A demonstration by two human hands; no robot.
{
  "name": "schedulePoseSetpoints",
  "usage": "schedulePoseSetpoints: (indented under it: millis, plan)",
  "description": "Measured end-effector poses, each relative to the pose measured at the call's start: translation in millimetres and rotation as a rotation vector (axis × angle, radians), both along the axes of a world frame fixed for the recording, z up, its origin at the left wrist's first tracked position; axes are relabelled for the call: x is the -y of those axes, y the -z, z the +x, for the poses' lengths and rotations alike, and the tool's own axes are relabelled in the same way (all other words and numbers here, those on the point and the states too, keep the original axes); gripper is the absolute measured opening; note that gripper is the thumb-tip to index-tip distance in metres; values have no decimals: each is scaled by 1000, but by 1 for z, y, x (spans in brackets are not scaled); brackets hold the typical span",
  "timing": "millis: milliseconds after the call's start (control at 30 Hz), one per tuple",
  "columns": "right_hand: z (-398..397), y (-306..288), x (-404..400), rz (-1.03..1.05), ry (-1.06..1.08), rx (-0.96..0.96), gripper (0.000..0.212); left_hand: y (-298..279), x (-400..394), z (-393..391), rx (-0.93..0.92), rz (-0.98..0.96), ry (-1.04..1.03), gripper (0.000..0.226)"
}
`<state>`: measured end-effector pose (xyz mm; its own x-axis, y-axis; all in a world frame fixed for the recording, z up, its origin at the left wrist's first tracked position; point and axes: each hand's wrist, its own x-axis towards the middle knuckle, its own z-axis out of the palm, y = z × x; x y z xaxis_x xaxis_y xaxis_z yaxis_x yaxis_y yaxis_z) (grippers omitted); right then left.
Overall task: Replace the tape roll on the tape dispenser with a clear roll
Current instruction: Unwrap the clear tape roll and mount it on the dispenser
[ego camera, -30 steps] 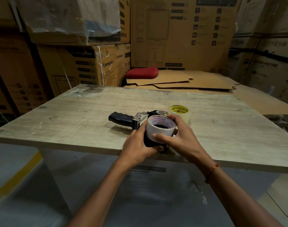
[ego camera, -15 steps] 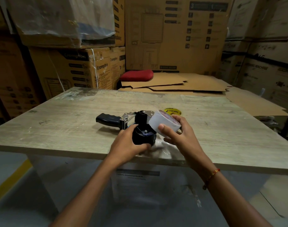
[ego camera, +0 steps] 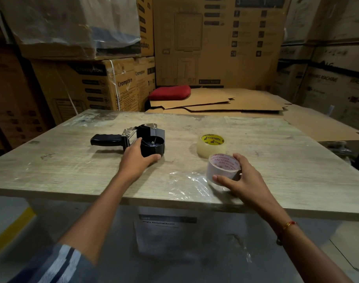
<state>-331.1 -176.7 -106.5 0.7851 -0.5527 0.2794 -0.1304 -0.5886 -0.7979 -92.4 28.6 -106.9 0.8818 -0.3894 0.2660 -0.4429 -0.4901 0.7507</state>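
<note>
A: Roughly halfway, judging by the bare hub on the dispenser (ego camera: 143, 140) — nothing mounted there now

B: Agreed. White roll (ego camera: 223, 169) off and down near the table's (ego camera: 72, 172) front edge, right of the middle, wrapped by the right hand (ego camera: 242, 177) — thumb on the near side, fingers over the far rim

A: Set down flat or not quite?

B: Hard to say; seems to touch the top, over a patch of crinkled film (ego camera: 189, 180)

A: And the clear roll (ego camera: 212, 145)?

B: Lying flat just behind the white one, toward the table's middle, yellow label up, untouched. Left to do: let go of the white, pick up the clear, seat on the hub, thread the end

A: Left hand (ego camera: 136, 158)?

B: Cupped round the near side of the dispenser's black wheel, pinning the tool on its side left of centre, handle pointing to the left edge

A: Containers?

B: Only closed cartons (ego camera: 113, 86) stacked beyond the far edge; contents hidden
</note>
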Motion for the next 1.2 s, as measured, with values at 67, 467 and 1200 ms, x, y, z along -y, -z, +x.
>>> schedulePoseSetpoints:
  millis: [67, 467, 1200]
  plan:
    - [2, 1, 2, -71, 18, -30, 95, 1, 1, 1, 11, 14, 2, 75]
    - [-4, -1, 47, -244, 203, -158, 97, 2, 29, -57, 602, 57, 114, 29]
    - [-4, 7, 53, -988, 61, 160, 21, -2, 132, -59, 98, 87, 320, 37]
